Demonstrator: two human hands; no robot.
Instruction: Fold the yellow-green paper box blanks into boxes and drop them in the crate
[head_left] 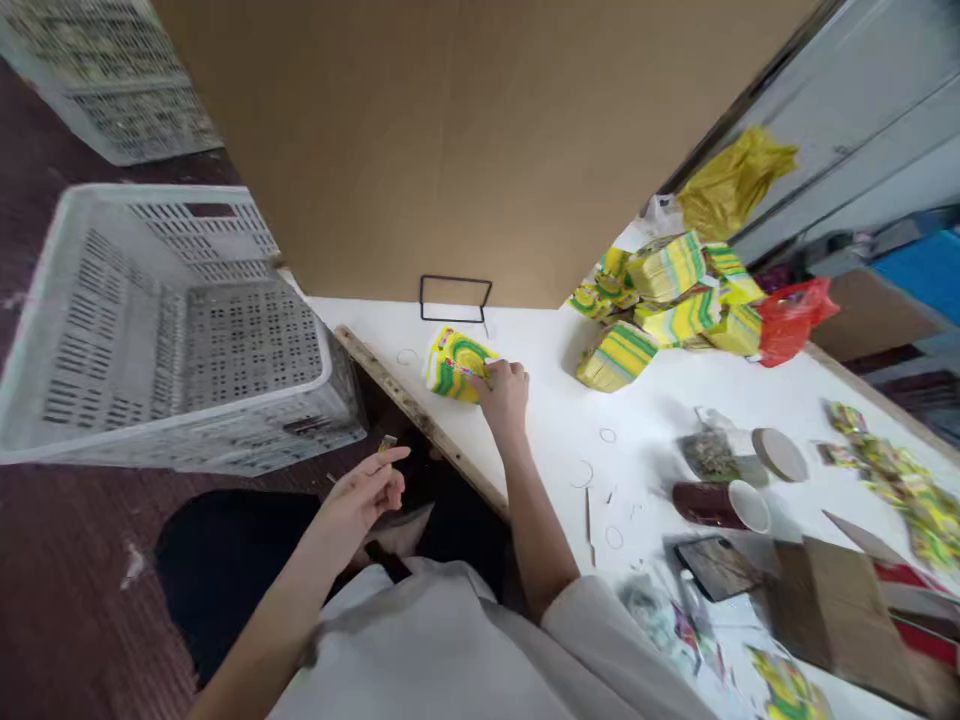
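My right hand (pixel 504 392) rests on the white table (pixel 660 420), fingers closed on the edge of a yellow-green stack of printed packets (pixel 454 364) near the table's left edge. My left hand (pixel 367 492) hovers below the table edge over my lap, fingers loosely apart, with a small greenish scrap (pixel 387 443) just above the fingertips; I cannot tell whether the hand touches it. A black wire frame (pixel 454 298) stands behind the stack against the cardboard.
A grey perforated plastic crate (pixel 150 330) sits to the left, another crate (pixel 112 80) farther back. Piled yellow-green packet bundles (pixel 667 300), a red bag (pixel 791 320), a tipped cup (pixel 720 505), a phone (pixel 716 567), rubber bands and loose wrappers (pixel 900 480) lie on the table's right side. Brown cardboard (pixel 465 140) backs the table.
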